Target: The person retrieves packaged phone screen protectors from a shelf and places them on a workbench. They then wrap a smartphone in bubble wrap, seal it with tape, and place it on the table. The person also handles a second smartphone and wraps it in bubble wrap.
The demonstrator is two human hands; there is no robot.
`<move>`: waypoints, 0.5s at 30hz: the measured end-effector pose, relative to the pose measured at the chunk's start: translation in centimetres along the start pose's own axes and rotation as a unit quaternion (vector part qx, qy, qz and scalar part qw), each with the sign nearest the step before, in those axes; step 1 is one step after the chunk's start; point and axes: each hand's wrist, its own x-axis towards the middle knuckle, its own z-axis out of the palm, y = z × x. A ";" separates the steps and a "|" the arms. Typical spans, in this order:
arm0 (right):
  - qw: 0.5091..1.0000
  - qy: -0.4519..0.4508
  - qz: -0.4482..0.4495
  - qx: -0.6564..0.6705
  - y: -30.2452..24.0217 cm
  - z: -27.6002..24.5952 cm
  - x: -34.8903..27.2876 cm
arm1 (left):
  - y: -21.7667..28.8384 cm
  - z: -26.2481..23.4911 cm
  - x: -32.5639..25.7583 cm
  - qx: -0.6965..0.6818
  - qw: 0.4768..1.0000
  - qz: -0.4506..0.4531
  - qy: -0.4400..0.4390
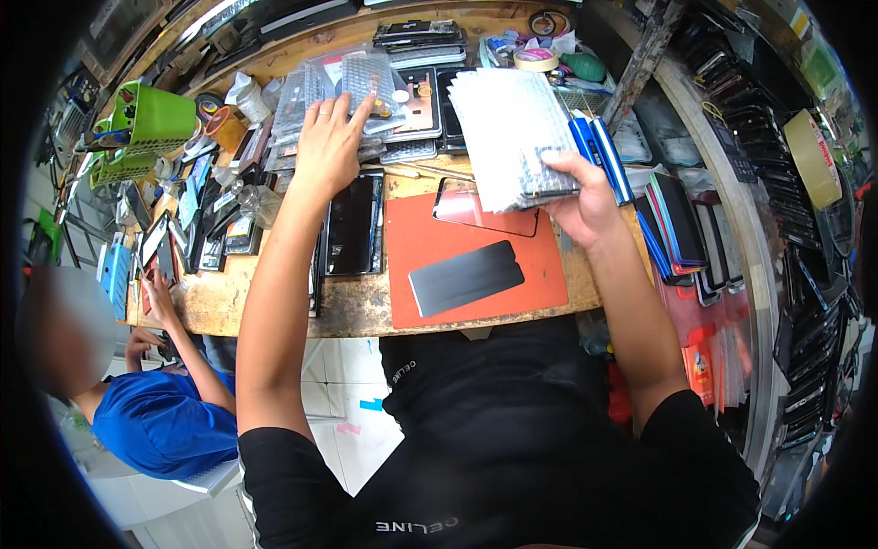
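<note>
My right hand (585, 201) grips a thick stack of white bubble-wrap sleeves (508, 119) by its near right corner, thumb on top. What the sleeves contain is hard to make out. My left hand (331, 137) lies with fingers spread on a pile of clear bubble-wrap packets (373, 80) at the back of the bench. Under the raised stack, an orange-red mat (412, 302) carries a dark phone-shaped panel (471, 276) and a clear panel with a black border (498, 227), partly covered by the stack. Left of the mat is a black phone screen (355, 224).
A green basket (160, 119) and loose phone parts crowd the bench's left side. Tape (536, 59) sits at the back; blue tubes (611, 160) stand at right near hanging phone cases (675, 224). A person in a blue shirt (165, 421) works at far left.
</note>
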 end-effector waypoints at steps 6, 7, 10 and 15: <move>0.996 -0.084 -0.018 -0.037 0.7 -0.4 -2.2 | 6.0 -5.5 -2.9 -0.457 0.867 -0.198 0.014; 0.996 -0.077 -0.025 -0.025 1.2 -0.1 -2.6 | 8.4 -6.5 -3.8 -0.666 0.695 -0.270 -0.010; 0.994 -0.093 0.000 -0.054 2.5 1.2 -3.4 | 16.1 -8.1 -6.5 -0.948 0.181 -0.253 -0.065; 0.909 -0.127 -0.121 -0.379 1.7 2.3 -3.3 | 18.5 -7.8 -7.5 -0.963 0.075 -0.258 0.003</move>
